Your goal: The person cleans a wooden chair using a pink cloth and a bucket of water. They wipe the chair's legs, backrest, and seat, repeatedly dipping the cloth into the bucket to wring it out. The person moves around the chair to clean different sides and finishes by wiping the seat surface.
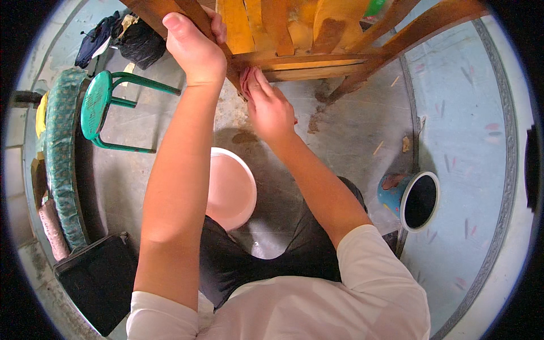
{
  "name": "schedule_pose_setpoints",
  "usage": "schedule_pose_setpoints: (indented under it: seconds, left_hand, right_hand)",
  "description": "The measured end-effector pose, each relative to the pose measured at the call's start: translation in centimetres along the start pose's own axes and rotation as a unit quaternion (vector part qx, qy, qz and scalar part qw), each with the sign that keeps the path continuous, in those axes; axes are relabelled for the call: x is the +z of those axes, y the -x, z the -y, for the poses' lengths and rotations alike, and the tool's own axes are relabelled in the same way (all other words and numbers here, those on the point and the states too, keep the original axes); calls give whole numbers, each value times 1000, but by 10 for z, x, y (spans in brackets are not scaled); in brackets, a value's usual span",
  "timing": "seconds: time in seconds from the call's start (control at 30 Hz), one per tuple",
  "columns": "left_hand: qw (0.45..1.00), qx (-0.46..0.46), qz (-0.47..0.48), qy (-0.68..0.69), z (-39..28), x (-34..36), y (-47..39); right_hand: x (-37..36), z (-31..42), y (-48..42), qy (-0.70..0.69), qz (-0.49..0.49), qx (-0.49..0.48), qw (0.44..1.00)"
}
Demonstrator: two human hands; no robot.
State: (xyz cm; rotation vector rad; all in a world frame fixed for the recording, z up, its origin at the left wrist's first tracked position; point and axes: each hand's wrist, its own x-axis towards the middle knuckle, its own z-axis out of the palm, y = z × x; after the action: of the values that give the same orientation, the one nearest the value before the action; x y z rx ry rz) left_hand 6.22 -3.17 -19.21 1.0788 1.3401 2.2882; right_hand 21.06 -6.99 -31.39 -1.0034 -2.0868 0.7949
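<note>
A brown wooden chair point(335, 59) with a slatted back stands tilted at the top of the view. My left hand point(197, 49) is wrapped around one of its thick wooden bars, thumb on one side and fingertips on the other. Lower down, my right hand point(270, 104) presses a folded pink cloth point(246, 81) against the chair's leg beside the lower rail. Most of the cloth is hidden under the fingers. Below the hands a round pink basin point(253, 182) rests on the floor, partly covered by my left forearm.
A green metal stool point(97, 106) lies on its side at the left. Beyond it are a checked cushion or mattress point(63, 157), a black case point(95, 284) and a black plastic bag point(142, 46). A blue bin point(389, 191) is near the right wall. Wet patches mark the concrete floor point(314, 140).
</note>
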Motion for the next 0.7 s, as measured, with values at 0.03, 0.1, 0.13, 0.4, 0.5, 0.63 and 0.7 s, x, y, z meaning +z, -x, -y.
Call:
schedule_pose_setpoints:
  seconds: [0.03,0.1,0.13,0.4,0.5,0.63,0.7]
  left_hand:
    - [1000,-11,7,14,0,0,-2]
    - [1000,14,12,-5,0,3,3]
    - [999,26,14,-15,-1,3,5]
    - [1000,10,25,5,8,-8,-2]
    - [1000,6,19,-5,5,-5,0]
    - [999,30,22,-9,10,-1,-1]
    - [999,41,28,-12,13,0,-1]
  right_hand:
    - [-4,0,-1,-38,-17,4,999]
    - [10,-16,-1,-400,-15,116,909]
    - [8,-11,-5,-533,-22,170,828]
    - [1,-10,-7,-102,-35,-15,994]
    - [-18,-15,1,107,-74,-80,988]
    - [9,-16,-1,222,-63,-110,967]
    - [3,-21,4,210,5,-54,976]
